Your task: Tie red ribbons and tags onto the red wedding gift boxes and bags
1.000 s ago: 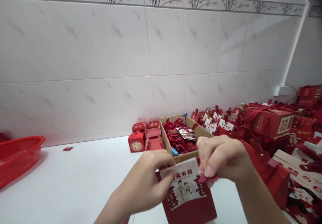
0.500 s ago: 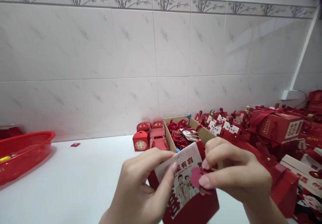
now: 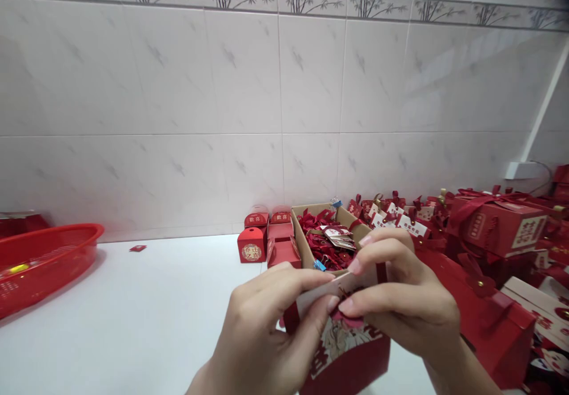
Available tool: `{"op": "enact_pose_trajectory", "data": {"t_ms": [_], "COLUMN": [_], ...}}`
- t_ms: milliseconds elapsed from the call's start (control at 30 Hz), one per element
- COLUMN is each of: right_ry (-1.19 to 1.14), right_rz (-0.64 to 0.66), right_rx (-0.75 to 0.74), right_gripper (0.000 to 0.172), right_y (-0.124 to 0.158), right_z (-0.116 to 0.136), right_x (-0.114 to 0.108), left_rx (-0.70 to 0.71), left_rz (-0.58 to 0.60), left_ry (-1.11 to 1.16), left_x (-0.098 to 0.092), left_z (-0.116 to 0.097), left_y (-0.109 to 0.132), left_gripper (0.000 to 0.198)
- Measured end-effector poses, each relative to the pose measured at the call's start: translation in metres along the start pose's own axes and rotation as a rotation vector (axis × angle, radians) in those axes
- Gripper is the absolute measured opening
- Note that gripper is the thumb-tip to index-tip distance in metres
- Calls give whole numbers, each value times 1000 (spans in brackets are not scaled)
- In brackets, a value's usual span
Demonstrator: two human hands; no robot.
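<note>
Here we are, both hands busy at the top of a red gift bag (image 3: 358, 366), held up front and centre, just this side of an open carton (image 3: 299, 241). The left hand (image 3: 278, 327) has its edge pinched, thumb in front, fingers behind. The right hand (image 3: 406, 303) grips the same pale top edge, fingertips over it, thumb down by a pink bow (image 3: 350, 320) on the front. Can't tell whether the bag's bottom touches the table (image 3: 146, 324)! Red ribbons (image 3: 311, 220) fill the carton, a blue clip (image 3: 319, 266) on its near corner. Small red boxes (image 3: 252, 246) stand just left of it; a red basin (image 3: 53, 265) sits far left.
</note>
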State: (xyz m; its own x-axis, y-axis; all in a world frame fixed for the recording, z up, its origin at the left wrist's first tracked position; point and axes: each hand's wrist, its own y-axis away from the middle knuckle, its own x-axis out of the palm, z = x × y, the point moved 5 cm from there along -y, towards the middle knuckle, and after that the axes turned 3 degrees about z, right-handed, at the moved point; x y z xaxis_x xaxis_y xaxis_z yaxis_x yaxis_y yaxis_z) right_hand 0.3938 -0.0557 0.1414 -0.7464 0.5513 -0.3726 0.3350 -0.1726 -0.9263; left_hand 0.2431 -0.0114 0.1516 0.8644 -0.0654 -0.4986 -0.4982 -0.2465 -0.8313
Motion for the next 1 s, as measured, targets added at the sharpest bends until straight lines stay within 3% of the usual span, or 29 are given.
{"op": "enact_pose_trajectory", "data": {"t_ms": [400,700,867,933,1000], "right_ry": [-108,-201,-335,-353,-334], "right_rz": [18,-46,-138,-77,21], "right_rx": [75,164,261,335,344], "right_gripper": [6,6,23,26,15], "right_y": [0,2,4,5,5], "right_z": [-4,-7,-12,-15,-14], "right_x": [4,4,3,6,9], "left_rx": [40,121,154,178,219], "left_rz": [-32,-15,31,51,66], "left_ry": [23,24,21,18,22], "left_x": [-3,-5,-2,-2,-3], "left_z": [-3,-6,-7,-7,-7], "left_y": [0,2,3,3,3], "left_gripper": [17,22,24,24,24]}}
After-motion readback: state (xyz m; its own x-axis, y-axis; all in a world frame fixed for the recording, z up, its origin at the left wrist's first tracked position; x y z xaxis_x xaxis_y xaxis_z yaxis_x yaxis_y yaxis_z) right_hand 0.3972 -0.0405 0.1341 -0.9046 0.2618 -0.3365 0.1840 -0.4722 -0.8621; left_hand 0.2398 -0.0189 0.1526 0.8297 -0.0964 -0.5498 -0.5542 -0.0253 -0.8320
